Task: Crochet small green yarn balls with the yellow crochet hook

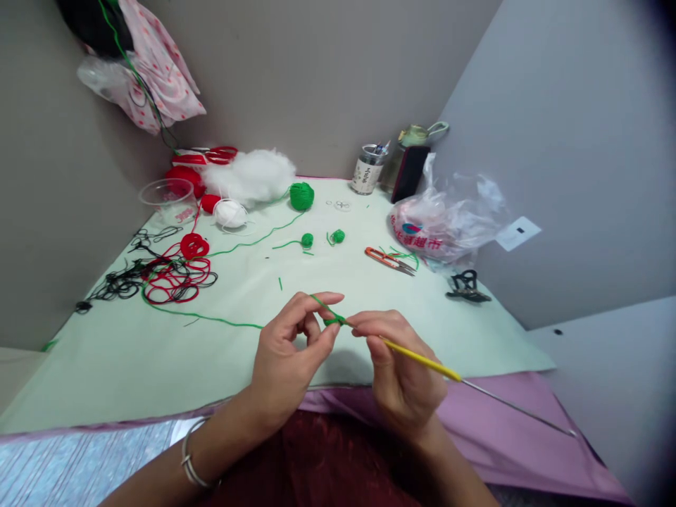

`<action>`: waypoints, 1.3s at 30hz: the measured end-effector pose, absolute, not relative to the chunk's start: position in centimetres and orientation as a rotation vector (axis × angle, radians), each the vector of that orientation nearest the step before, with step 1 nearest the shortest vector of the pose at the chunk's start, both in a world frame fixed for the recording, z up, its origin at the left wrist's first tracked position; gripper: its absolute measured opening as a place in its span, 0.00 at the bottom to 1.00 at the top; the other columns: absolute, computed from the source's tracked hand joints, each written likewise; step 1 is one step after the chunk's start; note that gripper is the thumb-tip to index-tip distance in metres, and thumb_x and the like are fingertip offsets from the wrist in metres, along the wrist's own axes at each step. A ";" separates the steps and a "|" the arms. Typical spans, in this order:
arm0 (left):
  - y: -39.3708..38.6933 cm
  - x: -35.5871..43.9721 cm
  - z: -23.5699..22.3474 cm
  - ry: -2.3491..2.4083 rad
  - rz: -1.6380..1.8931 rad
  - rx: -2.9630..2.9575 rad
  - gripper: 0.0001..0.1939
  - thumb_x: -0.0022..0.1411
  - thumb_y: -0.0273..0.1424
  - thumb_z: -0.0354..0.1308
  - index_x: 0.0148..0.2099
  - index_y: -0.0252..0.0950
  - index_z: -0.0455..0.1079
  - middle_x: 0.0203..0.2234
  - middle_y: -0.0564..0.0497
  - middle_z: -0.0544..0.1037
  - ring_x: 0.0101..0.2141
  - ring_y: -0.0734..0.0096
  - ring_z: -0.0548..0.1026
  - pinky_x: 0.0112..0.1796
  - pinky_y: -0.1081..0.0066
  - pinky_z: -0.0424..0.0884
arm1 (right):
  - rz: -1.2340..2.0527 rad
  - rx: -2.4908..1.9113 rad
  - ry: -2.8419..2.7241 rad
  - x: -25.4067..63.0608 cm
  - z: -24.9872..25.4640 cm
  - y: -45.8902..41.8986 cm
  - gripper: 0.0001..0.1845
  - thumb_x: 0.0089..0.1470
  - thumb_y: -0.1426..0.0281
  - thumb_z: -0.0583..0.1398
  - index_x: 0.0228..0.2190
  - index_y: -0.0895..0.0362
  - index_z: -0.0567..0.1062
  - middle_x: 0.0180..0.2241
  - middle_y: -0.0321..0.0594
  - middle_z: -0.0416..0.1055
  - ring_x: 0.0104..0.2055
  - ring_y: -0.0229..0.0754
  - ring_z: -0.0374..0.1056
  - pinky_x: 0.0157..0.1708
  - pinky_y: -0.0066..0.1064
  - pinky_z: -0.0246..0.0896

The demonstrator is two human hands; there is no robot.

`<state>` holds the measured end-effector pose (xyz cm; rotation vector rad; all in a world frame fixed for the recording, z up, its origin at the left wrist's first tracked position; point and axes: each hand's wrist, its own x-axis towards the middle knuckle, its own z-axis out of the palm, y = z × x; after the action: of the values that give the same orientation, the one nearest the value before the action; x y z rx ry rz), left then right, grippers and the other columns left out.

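My left hand point(293, 352) pinches a small piece of green crochet work point(334, 320) between thumb and fingers, its index finger stretched out with green yarn point(320, 303) over it. In my right hand point(398, 366) is a crochet hook point(422, 359) with a yellow grip and a long metal shaft pointing down to the right. The hook's tip meets the green piece, and the fingertips of both hands nearly touch there. From the left hand a green strand point(211, 319) runs left across the table to a tangle of red and black cords point(177, 274).
A green yarn ball point(302, 196), two small green pieces, white stuffing point(253, 176) and a white yarn ball point(231, 213) lie farther back. Orange thread snips point(388, 260), a plastic bag point(443, 218), a black clip point(467, 286) and a pen cup point(367, 170) are at right.
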<state>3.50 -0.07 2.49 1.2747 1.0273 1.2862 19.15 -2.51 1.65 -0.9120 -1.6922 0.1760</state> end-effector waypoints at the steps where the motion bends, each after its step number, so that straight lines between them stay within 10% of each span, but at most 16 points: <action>1: -0.1 3.6 2.5 1.032 1.309 1.281 0.12 0.61 0.25 0.68 0.46 0.41 0.83 0.34 0.54 0.77 0.25 0.80 0.66 0.33 0.73 0.68 | 0.130 -0.917 -1.705 19.1 1.5 -2.5 0.13 0.67 0.79 0.57 0.46 0.53 0.77 0.37 0.42 0.81 0.39 0.44 0.79 0.38 0.37 0.75; 11: 1.0 3.0 2.7 0.622 0.892 0.599 0.21 0.59 0.30 0.74 0.55 0.35 0.81 0.23 0.61 0.67 0.16 0.90 0.47 0.18 0.80 0.44 | -0.021 -0.931 -1.626 19.0 -0.5 -2.1 0.17 0.67 0.77 0.60 0.51 0.47 0.81 0.41 0.42 0.81 0.42 0.46 0.78 0.38 0.39 0.76; 18: 1.1 2.8 3.1 0.655 0.977 0.690 0.16 0.59 0.29 0.74 0.50 0.39 0.84 0.33 0.55 0.73 0.18 0.93 0.51 0.19 0.80 0.45 | 0.665 -0.781 -1.127 18.6 0.9 -1.7 0.11 0.70 0.72 0.59 0.39 0.51 0.83 0.33 0.37 0.77 0.30 0.38 0.69 0.30 0.32 0.66; 23: 0.7 3.4 2.7 0.703 1.004 0.810 0.16 0.59 0.33 0.76 0.50 0.42 0.85 0.30 0.56 0.72 0.22 0.88 0.58 0.21 0.82 0.51 | 0.645 -0.857 -1.265 18.4 0.5 -1.6 0.10 0.68 0.72 0.61 0.40 0.50 0.84 0.38 0.39 0.81 0.40 0.41 0.74 0.39 0.34 0.70; 39: 1.2 2.8 2.5 0.621 0.903 0.751 0.19 0.56 0.31 0.77 0.50 0.43 0.85 0.32 0.56 0.70 0.21 0.90 0.55 0.20 0.81 0.48 | 0.965 -0.742 -0.967 19.3 1.0 -0.8 0.09 0.65 0.65 0.65 0.34 0.53 0.83 0.29 0.36 0.76 0.29 0.36 0.70 0.31 0.29 0.68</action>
<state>2.79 1.20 2.51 0.7507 0.6213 0.9027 19.30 -0.82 1.02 -0.7423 -0.9672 0.9648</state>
